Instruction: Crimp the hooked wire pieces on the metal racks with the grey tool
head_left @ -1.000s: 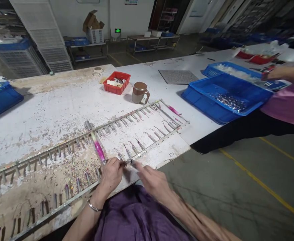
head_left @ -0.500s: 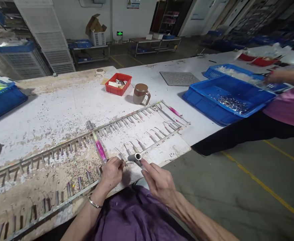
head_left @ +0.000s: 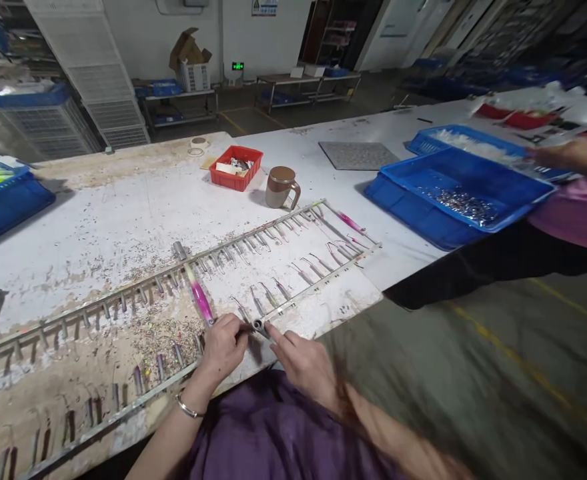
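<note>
Grey metal, its hollow round end facing the camera: a short tube (head_left: 264, 329), lower centre of the frame, at the near edge of a long ladder-like metal rack (head_left: 243, 237). Right hand (head_left: 301, 360) holds it, fingers clamped on the tube. Left hand (head_left: 223, 343) just beside, wearing a silver bracelet (head_left: 189, 407); its fingers curl in near the tube, but cannot tell whether they grip anything. Small slim grey pieces with wire tips line both rails of the rack. Magenta-and-pale crossbar (head_left: 201, 300) spans it, near end by the left hand. Worktop (head_left: 143, 207) white, stained, strewn with specks. Beyond the rack, centre: brown-and-grey mug (head_left: 278, 188), red plastic tray (head_left: 233, 181) to its left. Right of frame: blue plastic bin (head_left: 408, 212) with shiny small pieces inside; co-worker's hand (head_left: 571, 153), blurred, past it at the edge.
</note>
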